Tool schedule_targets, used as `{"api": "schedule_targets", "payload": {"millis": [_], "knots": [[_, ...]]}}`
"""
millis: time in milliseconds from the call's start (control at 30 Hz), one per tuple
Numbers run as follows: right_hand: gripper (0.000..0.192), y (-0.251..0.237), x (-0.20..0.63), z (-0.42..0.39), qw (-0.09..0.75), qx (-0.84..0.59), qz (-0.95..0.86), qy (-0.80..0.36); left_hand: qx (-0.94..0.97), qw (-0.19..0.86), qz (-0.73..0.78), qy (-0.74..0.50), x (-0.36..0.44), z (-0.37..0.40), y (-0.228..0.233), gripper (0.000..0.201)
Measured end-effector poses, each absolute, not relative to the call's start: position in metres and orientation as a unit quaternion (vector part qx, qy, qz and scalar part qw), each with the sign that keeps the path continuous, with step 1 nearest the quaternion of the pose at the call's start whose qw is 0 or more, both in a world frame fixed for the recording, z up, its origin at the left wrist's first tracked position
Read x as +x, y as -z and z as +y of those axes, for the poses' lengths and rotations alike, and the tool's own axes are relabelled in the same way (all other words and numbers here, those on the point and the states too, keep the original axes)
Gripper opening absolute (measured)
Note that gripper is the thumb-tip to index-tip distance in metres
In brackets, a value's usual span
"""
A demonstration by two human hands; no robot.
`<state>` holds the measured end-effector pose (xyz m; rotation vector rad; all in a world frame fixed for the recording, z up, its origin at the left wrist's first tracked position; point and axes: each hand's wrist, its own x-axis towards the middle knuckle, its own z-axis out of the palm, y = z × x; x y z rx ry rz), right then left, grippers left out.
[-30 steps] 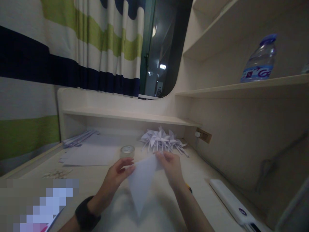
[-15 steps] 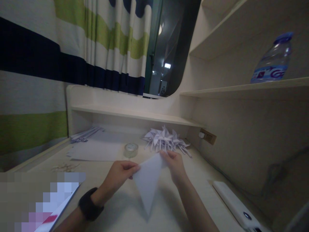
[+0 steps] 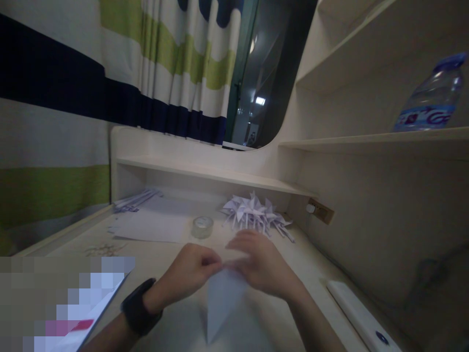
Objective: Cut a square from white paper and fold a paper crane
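A folded sheet of white paper point(image 3: 223, 300) hangs point-down over the desk, its narrow tip low in the head view. My left hand point(image 3: 194, 269), with a black band point(image 3: 141, 307) on its wrist, pinches the paper's upper left corner between thumb and fingers. At the upper edge is my right hand point(image 3: 262, 261). Its fingers are stretched forward and a gap shows between them and the thumb, which lies close to the paper; they are slightly blurred, and I cannot tell whether the thumb touches the sheet.
Behind my hands are a roll of clear tape point(image 3: 202, 228) and a pile of paper pinwheels point(image 3: 252, 212). White sheets point(image 3: 150, 225) and rolled paper sticks point(image 3: 137, 199) lie back left. A white device point(image 3: 361, 315) sits at right. A bottle point(image 3: 432, 100) stands on the shelf point(image 3: 384, 138).
My right hand has let go of the paper's upper right corner and moved left toward my left hand. The paper now looks narrower. The view has shifted slightly left.
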<state>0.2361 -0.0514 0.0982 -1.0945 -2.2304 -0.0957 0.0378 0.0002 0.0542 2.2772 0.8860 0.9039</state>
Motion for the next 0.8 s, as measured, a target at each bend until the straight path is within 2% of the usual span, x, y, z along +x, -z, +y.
{"api": "schedule_targets", "payload": {"millis": [100,167,300,533,800], "knots": [[0.011,-0.1,0.229,-0.046,0.209,-0.452,-0.867,0.017,0.863,0.234,0.313,-0.32,0.041,-0.004,-0.06,0.029],[0.009,-0.097,0.23,-0.038,0.184,-0.473,-0.861,-0.014,0.867,0.229,0.306,-0.32,0.041,-0.005,-0.063,0.029],[0.008,-0.093,0.233,-0.03,0.21,-0.479,-0.849,-0.074,0.874,0.222,0.298,-0.314,0.04,-0.006,-0.065,0.03],[0.005,-0.09,0.233,-0.033,0.225,-0.499,-0.835,-0.059,0.885,0.172,0.302,-0.308,0.038,-0.007,-0.066,0.028],[0.006,-0.085,0.237,-0.034,0.234,-0.512,-0.825,-0.04,0.877,0.179,0.319,-0.312,0.035,-0.008,-0.068,0.025]]}}
